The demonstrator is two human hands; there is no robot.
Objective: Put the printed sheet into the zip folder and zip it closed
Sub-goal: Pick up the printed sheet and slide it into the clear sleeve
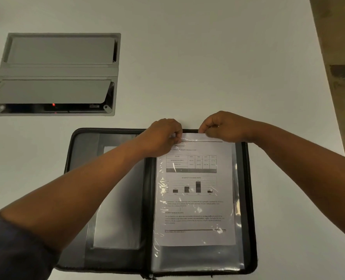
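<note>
Zip folder point(115, 199) lay fully open and flat on the white table point(208, 57), spine running toward you, zipper edge visible around the outer border. Printed sheet point(196, 199) sat on the folder's right half, mostly under a clear plastic sleeve point(238, 199), with only its top edge sticking out at the folder's far rim. The sheet's bottom edge stopped short of the folder's near edge, so a strip of empty sleeve showed below it. You had your left hand point(163, 136) at the sheet's top-left corner, fingers curled and pinched closed on the paper or sleeve edge; can't tell which layer. Your right hand point(224, 126) was at the top-right corner of the sheet, thumb and fingers also pinched closed on that top edge. Both hands were over the folder's far rim, near each other with a short stretch of sheet edge between them. Left forearm crossed diagonally over the folder's left half, covering part of its inner pocket point(117, 229). A grey recessed cable box point(56, 71) with one flap lifted sat in the table beyond the folder, off to its left, well apart from it.
</note>
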